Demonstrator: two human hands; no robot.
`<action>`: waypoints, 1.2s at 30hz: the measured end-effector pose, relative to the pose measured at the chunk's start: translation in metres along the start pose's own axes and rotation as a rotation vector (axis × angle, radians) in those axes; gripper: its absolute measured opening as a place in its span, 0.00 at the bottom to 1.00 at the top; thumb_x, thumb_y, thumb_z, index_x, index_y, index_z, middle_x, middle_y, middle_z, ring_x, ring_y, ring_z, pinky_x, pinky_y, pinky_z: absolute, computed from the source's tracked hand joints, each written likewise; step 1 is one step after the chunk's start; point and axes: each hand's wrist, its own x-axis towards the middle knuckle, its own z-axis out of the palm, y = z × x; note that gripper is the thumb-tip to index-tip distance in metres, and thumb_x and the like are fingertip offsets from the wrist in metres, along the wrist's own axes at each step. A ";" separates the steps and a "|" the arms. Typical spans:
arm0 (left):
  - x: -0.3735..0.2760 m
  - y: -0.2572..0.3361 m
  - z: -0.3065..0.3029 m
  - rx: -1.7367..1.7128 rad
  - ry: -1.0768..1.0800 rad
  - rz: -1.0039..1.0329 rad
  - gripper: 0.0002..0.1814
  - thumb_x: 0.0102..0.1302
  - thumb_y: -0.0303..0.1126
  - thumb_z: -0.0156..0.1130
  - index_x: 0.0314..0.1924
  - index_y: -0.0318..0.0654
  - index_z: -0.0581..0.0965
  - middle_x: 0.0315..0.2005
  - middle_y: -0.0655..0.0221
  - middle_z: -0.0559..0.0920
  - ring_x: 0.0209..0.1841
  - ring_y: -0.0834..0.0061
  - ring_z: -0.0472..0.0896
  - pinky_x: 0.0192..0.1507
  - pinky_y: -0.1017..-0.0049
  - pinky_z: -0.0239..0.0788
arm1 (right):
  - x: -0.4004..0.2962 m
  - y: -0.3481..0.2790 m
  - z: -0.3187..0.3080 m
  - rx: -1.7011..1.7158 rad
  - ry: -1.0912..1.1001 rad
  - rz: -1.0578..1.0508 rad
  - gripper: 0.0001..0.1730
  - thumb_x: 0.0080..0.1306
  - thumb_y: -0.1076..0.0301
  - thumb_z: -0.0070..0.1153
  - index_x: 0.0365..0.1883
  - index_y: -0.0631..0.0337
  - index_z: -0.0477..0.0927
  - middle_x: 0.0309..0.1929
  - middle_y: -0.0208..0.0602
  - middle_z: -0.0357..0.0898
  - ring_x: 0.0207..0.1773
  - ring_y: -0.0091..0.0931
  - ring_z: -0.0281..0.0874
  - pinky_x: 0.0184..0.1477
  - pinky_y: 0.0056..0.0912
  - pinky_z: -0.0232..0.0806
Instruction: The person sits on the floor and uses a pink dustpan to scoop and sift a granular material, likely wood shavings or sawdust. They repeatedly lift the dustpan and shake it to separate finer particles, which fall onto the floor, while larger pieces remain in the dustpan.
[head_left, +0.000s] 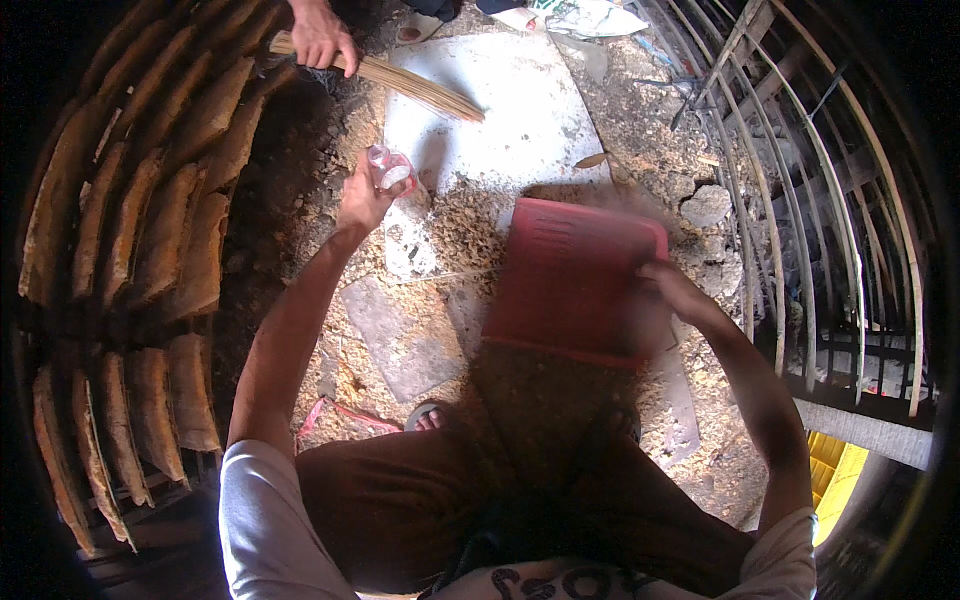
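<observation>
My left hand (365, 196) is closed around a small clear plastic bottle (394, 172) with red on it, held above the left part of a white board (495, 135). With my right hand (679, 292) I grip the right edge of a red plastic tray (570, 262), blurred and tilted over the near end of the board. A heap of brown, crumbly material (465, 225) lies on the board between my hands, partly hidden by the tray. Beyond it, another person's hand (322, 37) holds a stick broom (412, 88), its tips at the white board.
Rows of bamboo slats (150, 225) stand along the left. A pole railing (795, 195) runs along the right, with a yellow crate (832, 480) below. Flat slabs (405, 337), a pink strip (360, 420) and stones (705, 206) lie on the littered ground. Another person's feet (420, 26) are at the top.
</observation>
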 end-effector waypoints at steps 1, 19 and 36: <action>0.001 -0.001 0.002 -0.017 0.000 -0.020 0.35 0.56 0.44 0.72 0.57 0.42 0.64 0.46 0.54 0.82 0.48 0.58 0.82 0.51 0.61 0.74 | 0.006 -0.002 0.004 0.000 0.018 -0.011 0.26 0.66 0.51 0.45 0.54 0.63 0.74 0.44 0.42 0.79 0.43 0.33 0.77 0.37 0.41 0.68; 0.006 0.018 0.017 -0.238 -0.032 -0.045 0.37 0.56 0.40 0.73 0.62 0.43 0.65 0.44 0.63 0.83 0.46 0.70 0.82 0.55 0.70 0.73 | 0.129 0.025 0.087 -0.130 0.169 0.010 0.29 0.63 0.53 0.44 0.51 0.70 0.75 0.47 0.54 0.78 0.54 0.45 0.74 0.54 0.47 0.65; 0.004 0.057 -0.005 -0.134 -0.001 -0.040 0.38 0.55 0.38 0.73 0.62 0.43 0.64 0.54 0.54 0.76 0.57 0.62 0.75 0.59 0.65 0.70 | 0.064 0.010 0.032 0.479 0.456 -0.082 0.16 0.63 0.62 0.52 0.45 0.59 0.78 0.36 0.34 0.79 0.36 0.30 0.76 0.40 0.36 0.68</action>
